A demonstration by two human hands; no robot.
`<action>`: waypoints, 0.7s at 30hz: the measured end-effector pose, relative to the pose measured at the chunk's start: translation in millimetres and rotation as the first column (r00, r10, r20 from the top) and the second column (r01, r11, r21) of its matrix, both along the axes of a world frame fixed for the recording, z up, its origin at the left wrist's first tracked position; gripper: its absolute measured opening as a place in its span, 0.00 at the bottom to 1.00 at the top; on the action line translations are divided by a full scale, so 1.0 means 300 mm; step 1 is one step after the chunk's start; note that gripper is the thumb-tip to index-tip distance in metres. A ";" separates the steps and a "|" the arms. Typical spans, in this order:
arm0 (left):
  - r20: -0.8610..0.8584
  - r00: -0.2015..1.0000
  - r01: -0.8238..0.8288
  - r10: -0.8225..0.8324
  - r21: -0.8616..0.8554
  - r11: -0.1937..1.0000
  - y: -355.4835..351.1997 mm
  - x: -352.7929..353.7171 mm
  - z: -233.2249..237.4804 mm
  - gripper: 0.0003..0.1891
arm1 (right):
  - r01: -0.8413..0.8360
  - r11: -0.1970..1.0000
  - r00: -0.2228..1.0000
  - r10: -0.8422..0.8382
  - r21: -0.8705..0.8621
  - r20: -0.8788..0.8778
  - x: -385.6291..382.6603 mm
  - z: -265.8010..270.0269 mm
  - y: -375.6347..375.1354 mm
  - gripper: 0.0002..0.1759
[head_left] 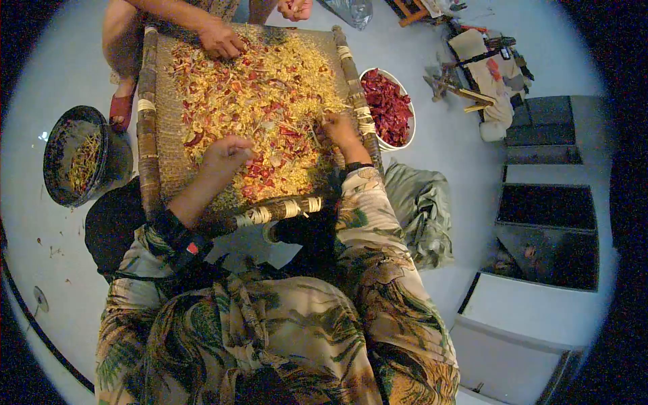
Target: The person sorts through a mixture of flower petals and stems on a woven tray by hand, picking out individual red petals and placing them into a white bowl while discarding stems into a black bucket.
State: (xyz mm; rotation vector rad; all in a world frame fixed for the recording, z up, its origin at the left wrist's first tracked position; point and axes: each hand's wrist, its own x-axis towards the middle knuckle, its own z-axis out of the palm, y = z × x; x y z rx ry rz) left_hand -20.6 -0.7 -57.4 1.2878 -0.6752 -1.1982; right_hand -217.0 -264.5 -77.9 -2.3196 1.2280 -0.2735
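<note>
A woven tray (165, 172) with a wooden frame lies across in front of me, spread with yellow chili seeds (287, 57) and pieces of dried red chili (260, 179). My left hand (226, 158) hovers over the tray's near left part, fingers curled together; anything in them is too small to make out. Down at the seeds near the right rail is my right hand (339, 133), its fingers pinched, with their tips partly hidden. Across the tray, another person's hand (221, 40) touches the seeds at the far left, and that person's second hand (295, 8) is raised beyond the far edge.
A white bucket (413, 125) of dried red chilies stands right of the tray. To the left is a black tub (101, 162) holding stems. A crumpled sack (422, 209) lies by my right arm. A clear plastic bag (351, 10) and clutter lie farther back.
</note>
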 end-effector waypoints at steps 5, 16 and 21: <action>-0.002 1.000 -0.020 0.020 -0.073 0.997 -0.010 -0.009 -0.049 0.08 | -0.055 0.998 0.997 0.056 0.026 -0.046 -0.026 -0.096 -0.048 0.16; 0.153 0.988 0.018 0.004 -0.143 0.990 -0.003 -0.005 -0.030 0.06 | -0.010 0.995 0.942 -0.025 -0.103 -0.336 0.099 0.008 0.112 0.21; 0.119 0.993 -0.010 0.019 -0.081 0.997 0.010 -0.009 0.024 0.06 | -0.038 0.947 0.999 0.038 0.320 0.005 0.006 -0.022 -0.014 0.11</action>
